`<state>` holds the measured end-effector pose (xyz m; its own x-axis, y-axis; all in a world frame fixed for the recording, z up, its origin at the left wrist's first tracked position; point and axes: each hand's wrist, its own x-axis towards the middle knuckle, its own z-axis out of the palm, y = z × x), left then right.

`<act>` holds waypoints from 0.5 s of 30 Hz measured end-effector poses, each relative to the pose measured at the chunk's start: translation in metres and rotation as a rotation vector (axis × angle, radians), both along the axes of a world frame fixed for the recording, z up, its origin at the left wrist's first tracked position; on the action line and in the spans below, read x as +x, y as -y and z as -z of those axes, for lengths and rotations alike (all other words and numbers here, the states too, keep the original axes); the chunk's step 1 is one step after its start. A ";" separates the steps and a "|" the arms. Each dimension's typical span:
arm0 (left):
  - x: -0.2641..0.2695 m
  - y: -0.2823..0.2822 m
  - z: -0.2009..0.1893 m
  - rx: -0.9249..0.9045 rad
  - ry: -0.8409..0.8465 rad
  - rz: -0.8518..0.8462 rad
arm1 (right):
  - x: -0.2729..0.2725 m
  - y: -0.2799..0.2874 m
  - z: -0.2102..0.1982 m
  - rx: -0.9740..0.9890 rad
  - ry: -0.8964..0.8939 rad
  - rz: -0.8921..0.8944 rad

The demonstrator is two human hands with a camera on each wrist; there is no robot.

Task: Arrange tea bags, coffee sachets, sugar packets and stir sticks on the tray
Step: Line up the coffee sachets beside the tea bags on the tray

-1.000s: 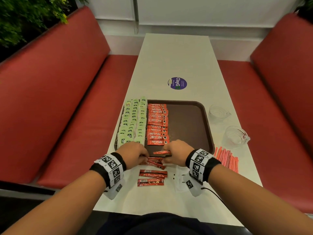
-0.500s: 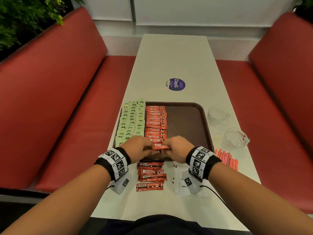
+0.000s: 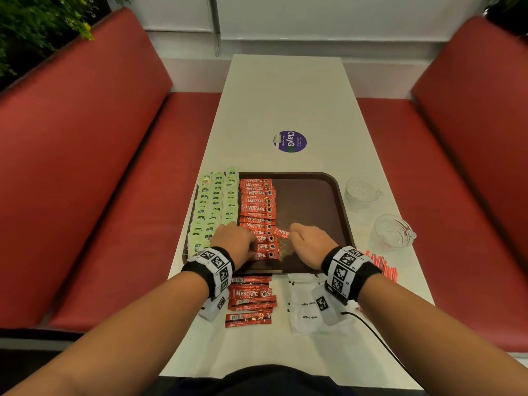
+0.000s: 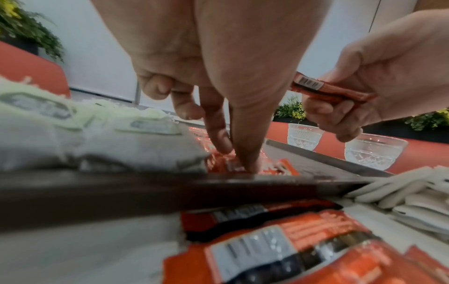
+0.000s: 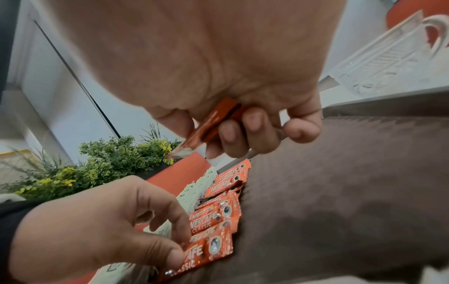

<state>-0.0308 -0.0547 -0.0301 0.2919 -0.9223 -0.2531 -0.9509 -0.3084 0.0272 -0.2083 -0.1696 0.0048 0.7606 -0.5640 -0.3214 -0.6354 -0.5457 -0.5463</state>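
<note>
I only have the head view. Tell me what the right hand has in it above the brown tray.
Observer: The right hand pinches one red coffee sachet between thumb and curled fingers, lifted off the brown plastic tray.
Operator: Report the left grip.
Observer: The left hand presses its fingertips on the nearest sachet of the red sachet row.
Operator: Check the held sachet's underside.
Observer: A white barcode label shows at its end.

bare forearms, no sleeves. black wristband on the left wrist, another on the right, both carrying white fiducial-tag blocks. thin black cable trails from the right one.
</note>
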 end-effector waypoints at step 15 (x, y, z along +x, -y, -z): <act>0.005 0.012 -0.005 0.020 -0.053 0.102 | 0.006 0.005 0.008 -0.083 -0.110 -0.092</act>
<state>-0.0256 -0.0665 -0.0254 0.1825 -0.9412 -0.2845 -0.9747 -0.2111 0.0733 -0.2023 -0.1747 -0.0036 0.7731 -0.5214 -0.3612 -0.6342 -0.6447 -0.4267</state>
